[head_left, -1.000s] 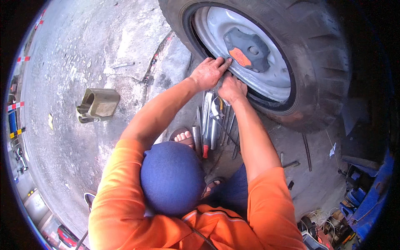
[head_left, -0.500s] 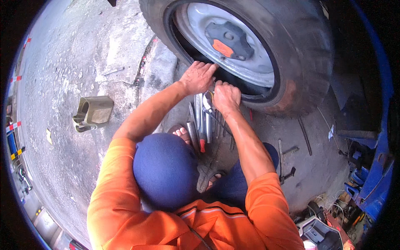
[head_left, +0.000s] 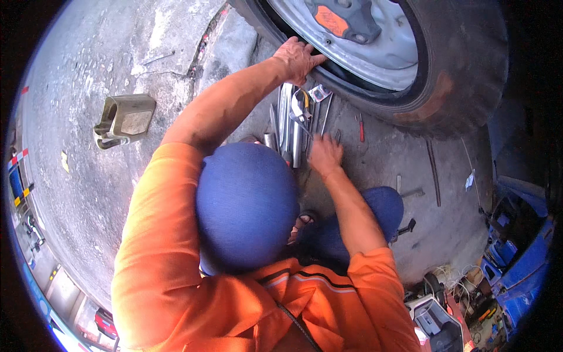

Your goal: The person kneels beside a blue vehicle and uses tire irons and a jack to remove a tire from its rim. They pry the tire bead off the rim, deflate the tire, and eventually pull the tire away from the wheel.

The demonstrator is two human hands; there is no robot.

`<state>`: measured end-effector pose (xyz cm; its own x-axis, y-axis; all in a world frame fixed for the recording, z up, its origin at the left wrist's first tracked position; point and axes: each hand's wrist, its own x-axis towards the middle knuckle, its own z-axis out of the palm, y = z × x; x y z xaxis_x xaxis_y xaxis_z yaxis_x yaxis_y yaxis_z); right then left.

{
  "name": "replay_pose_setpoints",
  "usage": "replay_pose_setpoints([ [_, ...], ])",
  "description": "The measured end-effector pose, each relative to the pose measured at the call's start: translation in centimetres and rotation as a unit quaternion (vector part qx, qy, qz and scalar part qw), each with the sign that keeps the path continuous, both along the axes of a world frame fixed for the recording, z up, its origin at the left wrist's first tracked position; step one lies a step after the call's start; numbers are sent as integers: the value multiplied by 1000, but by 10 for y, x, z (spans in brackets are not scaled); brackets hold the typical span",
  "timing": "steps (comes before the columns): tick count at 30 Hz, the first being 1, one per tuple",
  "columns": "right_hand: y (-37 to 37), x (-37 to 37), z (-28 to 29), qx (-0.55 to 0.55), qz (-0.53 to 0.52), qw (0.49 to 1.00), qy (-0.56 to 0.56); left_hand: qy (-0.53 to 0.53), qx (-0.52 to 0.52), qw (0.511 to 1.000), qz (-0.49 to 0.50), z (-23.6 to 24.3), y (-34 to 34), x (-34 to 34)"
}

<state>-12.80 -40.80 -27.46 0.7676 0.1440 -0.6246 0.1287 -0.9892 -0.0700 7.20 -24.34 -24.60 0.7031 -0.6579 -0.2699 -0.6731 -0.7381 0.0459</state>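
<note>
My left hand (head_left: 298, 60) rests at the lower left edge of a large black tyre (head_left: 451, 64), its fingers stretched apart where the rubber meets the gap beside the grey rim (head_left: 375, 58). My right hand (head_left: 326, 154) is away from the tyre, low over the ground beside a group of metal tools. Its fingers are bent and blurred, so whether they grip anything is unclear. Next to it lie several long silver bars (head_left: 285, 120), a yellow-and-silver tool (head_left: 300, 105), a thin rod (head_left: 326, 114) and a small red-handled tool (head_left: 361, 129).
A dented metal can (head_left: 132, 116) lies on the concrete floor at left. Right of my knee are a long dark rod (head_left: 433, 173) and a dark-headed tool (head_left: 406, 227). Blue machinery (head_left: 522, 252) and a grey case (head_left: 435, 322) with cables stand at the right edge.
My right hand has left the tyre edge and come down toward the tools. My left hand stays at the tyre, its fingers now more spread. The whole view has shifted, with the tyre higher and further right.
</note>
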Motion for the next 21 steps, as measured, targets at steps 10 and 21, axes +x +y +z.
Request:
replay_pose_setpoints([
  [10,-19,-1,-18,93,-51,993,58,-5,9,999,42,-10,19,2],
  [21,-49,1,141,356,-330,858,168,-47,-51,996,49,-14,22,-6],
])
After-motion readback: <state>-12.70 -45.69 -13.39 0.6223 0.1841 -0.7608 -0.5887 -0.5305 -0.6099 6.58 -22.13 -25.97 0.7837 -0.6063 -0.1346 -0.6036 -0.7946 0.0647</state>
